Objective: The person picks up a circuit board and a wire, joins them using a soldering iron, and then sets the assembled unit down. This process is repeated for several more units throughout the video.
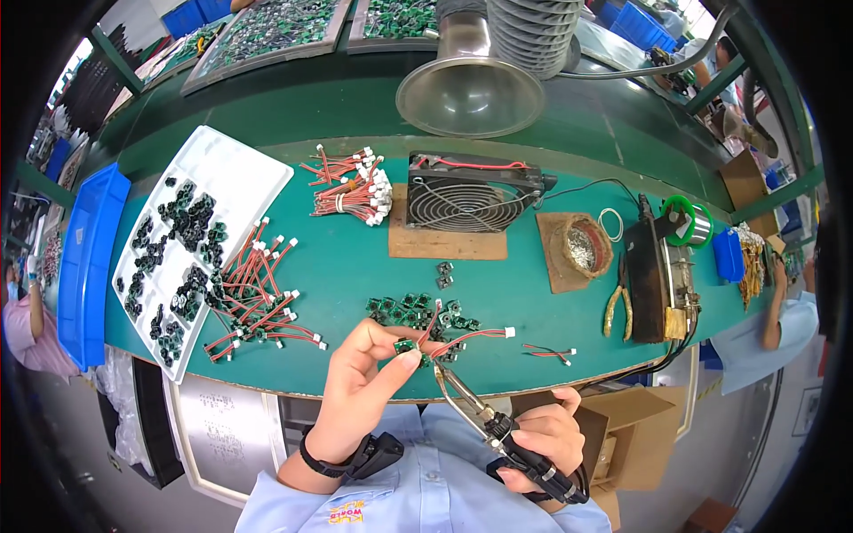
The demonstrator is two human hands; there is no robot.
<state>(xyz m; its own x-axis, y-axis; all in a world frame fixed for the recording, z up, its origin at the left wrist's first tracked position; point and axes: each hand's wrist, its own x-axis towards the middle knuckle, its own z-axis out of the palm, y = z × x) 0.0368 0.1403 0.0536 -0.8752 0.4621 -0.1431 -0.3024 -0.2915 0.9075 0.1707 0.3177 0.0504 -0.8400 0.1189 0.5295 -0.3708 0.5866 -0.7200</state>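
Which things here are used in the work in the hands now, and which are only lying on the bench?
In use:
left hand
small green board
red wire lead
right hand
soldering iron

Lying about:
loose boards
pile of red leads
white tray
fan
pliers
blue bin

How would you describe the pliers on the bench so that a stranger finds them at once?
Start at the black fan standing in the middle of the green bench. Go right, past the round coil of solder wire, to the dark box. The pliers lie beside it, the only tool with yellow handles.
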